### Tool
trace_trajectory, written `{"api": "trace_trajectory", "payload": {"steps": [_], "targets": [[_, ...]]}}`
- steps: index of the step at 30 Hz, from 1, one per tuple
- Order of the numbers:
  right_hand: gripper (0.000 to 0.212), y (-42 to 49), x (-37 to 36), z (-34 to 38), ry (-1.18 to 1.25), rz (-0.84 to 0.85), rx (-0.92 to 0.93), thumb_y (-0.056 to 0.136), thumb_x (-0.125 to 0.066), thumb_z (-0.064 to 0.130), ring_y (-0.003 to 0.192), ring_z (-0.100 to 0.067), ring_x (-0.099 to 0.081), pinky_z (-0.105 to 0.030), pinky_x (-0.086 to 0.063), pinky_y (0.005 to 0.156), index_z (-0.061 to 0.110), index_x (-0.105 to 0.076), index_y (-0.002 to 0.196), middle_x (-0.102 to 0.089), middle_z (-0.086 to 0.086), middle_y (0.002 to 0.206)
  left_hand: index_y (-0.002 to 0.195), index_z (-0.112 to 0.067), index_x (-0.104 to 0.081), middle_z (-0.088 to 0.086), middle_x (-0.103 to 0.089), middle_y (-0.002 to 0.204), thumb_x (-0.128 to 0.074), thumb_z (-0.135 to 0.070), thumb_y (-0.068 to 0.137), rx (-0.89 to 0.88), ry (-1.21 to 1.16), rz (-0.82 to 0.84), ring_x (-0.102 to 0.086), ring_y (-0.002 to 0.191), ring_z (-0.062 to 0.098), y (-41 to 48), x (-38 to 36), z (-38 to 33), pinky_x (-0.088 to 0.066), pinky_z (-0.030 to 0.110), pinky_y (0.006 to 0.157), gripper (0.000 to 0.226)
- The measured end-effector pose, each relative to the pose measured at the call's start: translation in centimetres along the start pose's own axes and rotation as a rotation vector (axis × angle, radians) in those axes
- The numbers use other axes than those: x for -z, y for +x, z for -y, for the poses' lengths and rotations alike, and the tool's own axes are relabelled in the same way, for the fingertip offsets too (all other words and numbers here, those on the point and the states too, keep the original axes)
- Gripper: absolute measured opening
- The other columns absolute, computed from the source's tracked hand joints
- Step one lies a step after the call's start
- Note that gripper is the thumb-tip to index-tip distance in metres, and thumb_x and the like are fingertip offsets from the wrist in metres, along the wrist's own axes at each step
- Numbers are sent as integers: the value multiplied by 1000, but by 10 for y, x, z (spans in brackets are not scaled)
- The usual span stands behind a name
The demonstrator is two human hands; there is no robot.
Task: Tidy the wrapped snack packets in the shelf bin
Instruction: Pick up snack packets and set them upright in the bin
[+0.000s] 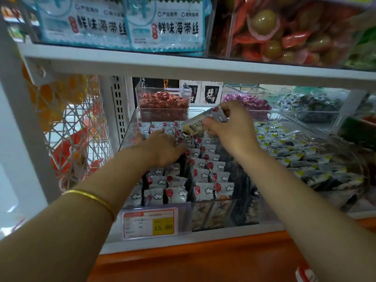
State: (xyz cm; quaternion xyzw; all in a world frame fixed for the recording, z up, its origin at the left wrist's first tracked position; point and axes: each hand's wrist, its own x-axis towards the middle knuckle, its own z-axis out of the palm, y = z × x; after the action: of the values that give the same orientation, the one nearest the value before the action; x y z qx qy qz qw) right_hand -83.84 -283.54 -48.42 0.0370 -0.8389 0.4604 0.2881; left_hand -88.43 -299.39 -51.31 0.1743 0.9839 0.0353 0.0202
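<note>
A clear plastic shelf bin [211, 212] holds rows of small grey-white snack packets [205, 176] printed with a red dot and a cloud, most standing upright. My left hand [160, 147] lies palm down on the packets at the bin's back left, fingers spread and pressing on them. My right hand [234, 127] hovers above the bin's back middle, pinching a few packets [203, 124] lifted out of the rows. Dark packet backs show along the bin's right side.
A neighbouring bin of black-and-white packets [301, 151] sits to the right. Small bins of red [163, 100] and purple candies [244, 102] stand behind. A price tag [150, 222] hangs on the front. The upper shelf edge [183, 64] overhangs closely.
</note>
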Motion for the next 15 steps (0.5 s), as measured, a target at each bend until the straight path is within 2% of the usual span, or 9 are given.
{"api": "trace_trajectory", "payload": {"steps": [2, 4, 6, 8, 10, 12, 15], "targets": [[34, 14, -11, 2, -53, 30, 37, 83, -70, 15, 97, -24, -60, -36, -51, 84, 2, -53, 109, -60, -10, 108, 125, -21, -52, 6, -44, 139, -19, -59, 92, -4, 10, -15, -29, 135, 25, -6, 0, -1, -8, 64, 109, 60], [35, 25, -25, 5, -140, 59, 106, 83, -70, 19, 94, -13, -53, -24, -41, 75, 4, -54, 110, -58, -4, 106, 121, -21, -54, 5, -47, 135, -21, -57, 92, -17, 1, -35, -34, 131, 24, -14, -2, -3, -12, 63, 108, 57], [34, 34, -37, 6, -212, 130, 178, 82, -70, 19, 89, -10, -47, -18, -35, 68, 5, -55, 109, -54, 0, 98, 118, -21, -55, 5, -49, 130, -23, -54, 93, -32, -26, -66, -36, 128, 23, -20, -2, -4, -14, 62, 108, 52], [32, 41, -48, 6, -314, 227, 233, 81, -71, 17, 87, -12, -46, -20, -34, 66, 4, -56, 107, -54, -3, 98, 113, -19, -55, 7, -49, 128, -23, -52, 93, -46, -47, -78, -36, 126, 22, -25, -1, -3, -16, 60, 107, 50], [33, 46, -57, 6, -455, 335, 261, 81, -72, 19, 89, -17, -48, -25, -35, 70, 5, -56, 106, -55, -7, 101, 118, -18, -53, 6, -45, 135, -23, -50, 93, -57, -67, -82, -30, 131, 22, -29, -2, -2, -15, 59, 108, 51], [31, 49, -64, 6, -558, 374, 290, 80, -73, 23, 92, -19, -50, -28, -37, 73, 8, -58, 103, -56, -8, 104, 119, -15, -51, 7, -41, 138, -25, -49, 92, -70, -89, -119, -27, 133, 25, -34, -4, 1, -17, 57, 109, 51], [12, 49, -68, 2, -660, 459, 309, 87, -63, 26, 105, -24, -50, -33, -39, 82, 19, -58, 79, -58, -3, 99, 129, -10, -42, 11, -36, 141, -25, -50, 93, -47, -104, -149, -21, 136, 26, -40, -11, 4, -16, 52, 112, 56]]}}
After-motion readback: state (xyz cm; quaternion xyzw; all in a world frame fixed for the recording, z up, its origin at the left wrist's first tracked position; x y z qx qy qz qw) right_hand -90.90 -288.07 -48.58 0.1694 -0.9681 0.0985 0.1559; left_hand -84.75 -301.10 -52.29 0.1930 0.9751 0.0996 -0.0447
